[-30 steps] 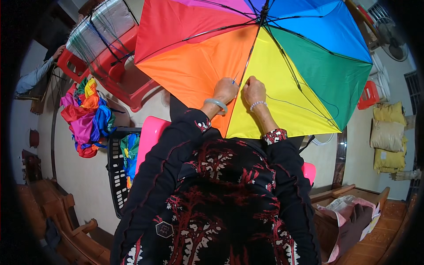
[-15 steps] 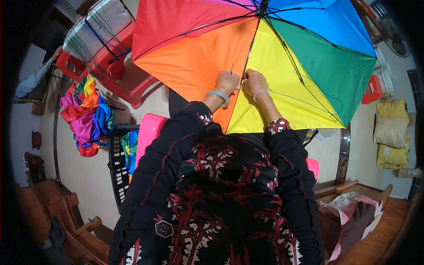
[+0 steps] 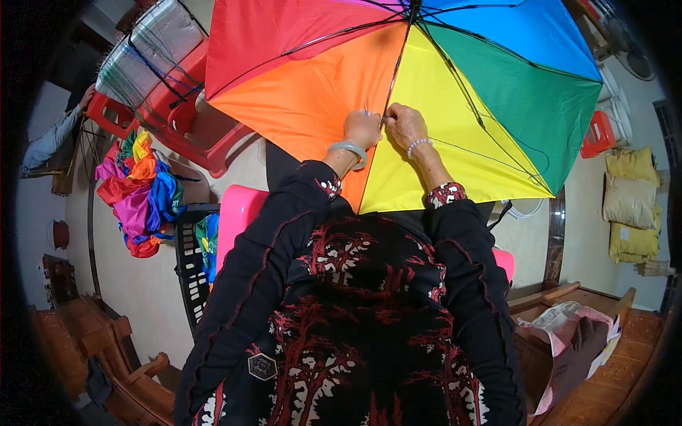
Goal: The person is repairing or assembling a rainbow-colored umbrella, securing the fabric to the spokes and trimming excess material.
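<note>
A rainbow umbrella lies opened before me, its inner side and black ribs facing up. My left hand is closed on the orange cloth beside the rib between the orange and yellow panels. A small bluish tip pokes up from its fingers. Just across that rib, my right hand is closed in a pinch, fingertips at the rib; what they hold is hidden. A thin dark thread runs from near my right hand across the yellow panel toward its outer corner.
At left, colourful folded cloth is heaped near a black basket. Red stools carry a white foam box with strands over it. Another person's arm reaches in at far left. Yellow sacks are stacked at right.
The umbrella and both hands have shifted slightly left in view. My right hand has turned a little, its back showing more, and its fingers stay at the rib.
</note>
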Demonstrator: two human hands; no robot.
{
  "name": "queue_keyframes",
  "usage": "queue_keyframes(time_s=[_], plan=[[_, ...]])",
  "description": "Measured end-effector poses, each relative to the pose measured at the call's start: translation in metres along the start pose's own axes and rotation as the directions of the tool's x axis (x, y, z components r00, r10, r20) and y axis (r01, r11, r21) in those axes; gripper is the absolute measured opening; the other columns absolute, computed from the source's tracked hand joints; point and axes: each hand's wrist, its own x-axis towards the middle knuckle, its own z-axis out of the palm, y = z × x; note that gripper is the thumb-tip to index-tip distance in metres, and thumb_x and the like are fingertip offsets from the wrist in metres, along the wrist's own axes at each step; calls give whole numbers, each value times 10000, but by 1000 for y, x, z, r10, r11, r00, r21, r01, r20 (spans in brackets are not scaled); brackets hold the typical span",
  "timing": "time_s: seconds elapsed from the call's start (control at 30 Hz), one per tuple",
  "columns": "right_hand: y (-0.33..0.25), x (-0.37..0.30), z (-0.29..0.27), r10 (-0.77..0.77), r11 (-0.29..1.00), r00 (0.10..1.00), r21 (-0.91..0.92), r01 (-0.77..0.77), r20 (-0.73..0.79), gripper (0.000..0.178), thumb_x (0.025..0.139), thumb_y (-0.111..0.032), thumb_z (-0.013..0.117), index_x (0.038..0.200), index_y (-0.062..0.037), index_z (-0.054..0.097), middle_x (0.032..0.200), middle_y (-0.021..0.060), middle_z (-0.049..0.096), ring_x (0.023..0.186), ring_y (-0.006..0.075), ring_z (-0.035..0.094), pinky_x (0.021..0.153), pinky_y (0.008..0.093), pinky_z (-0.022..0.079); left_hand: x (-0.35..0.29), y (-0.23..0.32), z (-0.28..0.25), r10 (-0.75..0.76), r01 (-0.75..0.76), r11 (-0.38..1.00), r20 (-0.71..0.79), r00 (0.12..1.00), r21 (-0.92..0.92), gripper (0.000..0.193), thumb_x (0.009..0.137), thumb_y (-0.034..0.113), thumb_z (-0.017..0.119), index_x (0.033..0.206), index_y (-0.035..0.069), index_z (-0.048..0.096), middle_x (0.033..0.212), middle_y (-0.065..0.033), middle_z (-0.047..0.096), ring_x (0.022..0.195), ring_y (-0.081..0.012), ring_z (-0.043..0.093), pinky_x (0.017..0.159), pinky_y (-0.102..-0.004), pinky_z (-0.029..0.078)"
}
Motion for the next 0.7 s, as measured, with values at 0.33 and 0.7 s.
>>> queue_keyframes(time_s=[0.33, 0.7], plan=[[-32, -7, -10, -70, 987, 993, -151, 55, -97, 101, 761, -150, 558, 780, -52, 574, 811, 145, 532, 707, 322, 586, 609, 401, 481, 4, -9, -1, 141, -134, 987, -76, 987, 84, 253, 835, 140, 421, 674, -35, 506, 503, -124, 543, 402, -221, 557, 390, -326, 442], [-17, 12, -17, 203, 935, 969, 321, -150, -141, 95, 760, -115, 552, 768, -21, 566, 697, 164, 593, 658, 292, 604, 606, 372, 501, -8, -2, 2, 81, -80, 996, 15, 997, -43, 257, 843, 154, 415, 669, 8, 535, 501, -60, 533, 390, -169, 516, 360, -293, 410]])
